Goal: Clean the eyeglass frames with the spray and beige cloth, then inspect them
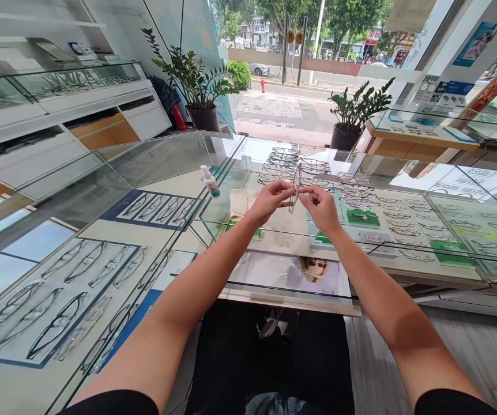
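A pair of eyeglasses (296,193) is held up above the glass counter, turned nearly edge-on to me. My left hand (271,202) pinches it from the left, fingertips closed on the frame. From the other side my right hand (321,208) has its thumb and fingers closed at the frame; the exact contact is too small to make out. Beneath the hands lies a beige cloth or mat (286,223). A folded cream cloth (238,204) rests left of my left hand, and a small white spray bottle (211,182) stands farther left on the glass.
Rows of eyeglasses (358,187) lie beyond and right of my hands, in the glass showcase. More frames sit on trays (88,268) to the left. The counter's front edge (292,306) crosses above my lap. Potted plants (205,118) stand by the window.
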{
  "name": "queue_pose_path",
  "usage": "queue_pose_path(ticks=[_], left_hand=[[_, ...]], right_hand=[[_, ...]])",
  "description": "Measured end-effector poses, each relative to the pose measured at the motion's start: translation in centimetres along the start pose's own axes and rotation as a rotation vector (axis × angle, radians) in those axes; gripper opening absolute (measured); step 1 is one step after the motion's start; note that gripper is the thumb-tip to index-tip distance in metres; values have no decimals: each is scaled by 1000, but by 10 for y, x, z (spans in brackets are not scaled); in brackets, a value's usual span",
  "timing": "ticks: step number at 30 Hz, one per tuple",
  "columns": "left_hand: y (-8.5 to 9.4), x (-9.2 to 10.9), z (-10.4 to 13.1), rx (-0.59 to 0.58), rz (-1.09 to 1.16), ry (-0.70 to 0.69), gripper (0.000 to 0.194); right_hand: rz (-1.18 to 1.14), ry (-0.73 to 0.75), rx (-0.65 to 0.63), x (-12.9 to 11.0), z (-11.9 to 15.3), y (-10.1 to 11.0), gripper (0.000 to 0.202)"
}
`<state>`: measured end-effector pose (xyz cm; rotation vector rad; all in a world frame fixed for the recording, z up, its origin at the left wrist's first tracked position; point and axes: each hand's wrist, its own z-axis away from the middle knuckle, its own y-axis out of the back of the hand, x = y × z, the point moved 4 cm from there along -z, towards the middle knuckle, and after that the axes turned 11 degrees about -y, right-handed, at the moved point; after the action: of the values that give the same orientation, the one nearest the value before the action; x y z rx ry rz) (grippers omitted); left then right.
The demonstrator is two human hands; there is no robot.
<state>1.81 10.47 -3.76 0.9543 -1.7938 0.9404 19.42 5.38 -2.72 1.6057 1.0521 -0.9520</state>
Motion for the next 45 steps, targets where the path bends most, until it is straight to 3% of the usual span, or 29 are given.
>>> queue_pose_path(ticks=[14, 21, 30, 40, 45], left_hand=[[-2, -5, 1, -53, -101, -47, 57], [1, -5, 1, -34, -159, -50, 64], [1, -9, 1, -19, -208, -82, 60], [-3, -9, 2, -59, -204, -85, 59], [-3, -4, 3, -26, -177, -98, 61]], right_hand=[[12, -48, 15, 4, -2, 1, 31], [281, -10, 238, -1, 1, 16, 23], [504, 113, 418, -8, 4, 26, 42], [496, 272, 381, -4, 2, 19, 51], [499, 224, 426, 1, 2, 15, 50]])
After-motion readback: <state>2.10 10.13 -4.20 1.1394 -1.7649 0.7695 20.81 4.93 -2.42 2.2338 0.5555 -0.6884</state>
